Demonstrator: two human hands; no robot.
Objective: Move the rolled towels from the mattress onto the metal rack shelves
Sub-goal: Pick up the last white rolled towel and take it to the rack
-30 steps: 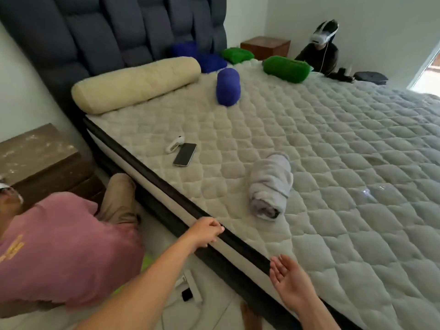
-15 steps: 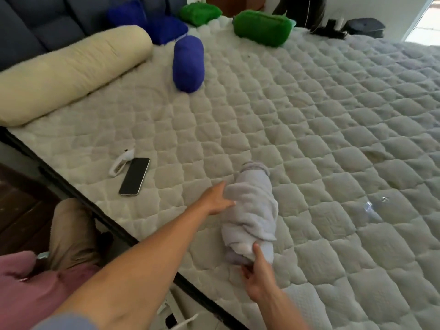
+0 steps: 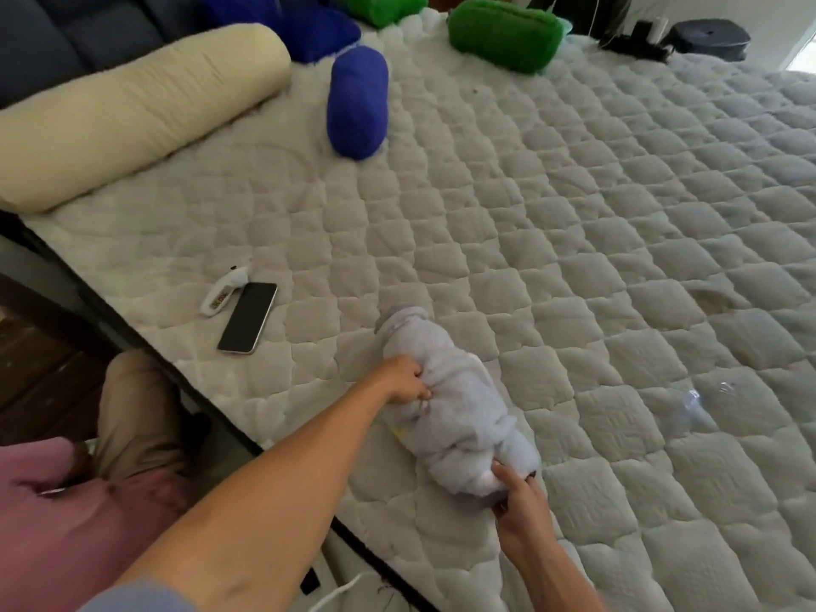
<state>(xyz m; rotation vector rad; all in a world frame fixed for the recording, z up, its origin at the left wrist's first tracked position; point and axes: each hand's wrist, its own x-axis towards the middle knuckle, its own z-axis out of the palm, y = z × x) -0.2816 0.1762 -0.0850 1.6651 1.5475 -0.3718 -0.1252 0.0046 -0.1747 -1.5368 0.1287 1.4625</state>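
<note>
Both hands, the left hand (image 3: 404, 382) and the right hand (image 3: 521, 505), are bare, with no rings, gloves or watch showing. The forearms are uncovered too. On the left arm, the edge of a grey-blue sleeve (image 3: 132, 596) shows at the bottom of the view, near the elbow.

Dark blue tufted headboard (image 3: 88, 33) ran along the top left. A long cream bolster (image 3: 132, 112) lay against it on the white quilted bed. Dark wooden floor or furniture (image 3: 39, 360) showed at the left, past the black bed edge (image 3: 132, 329). A phone (image 3: 248, 317) and a small white device (image 3: 224, 291) lay just beside each other near that edge. A dark round object (image 3: 711, 39) sat at the far corner. Bright daylight (image 3: 803, 59) came in at the top right.
</note>
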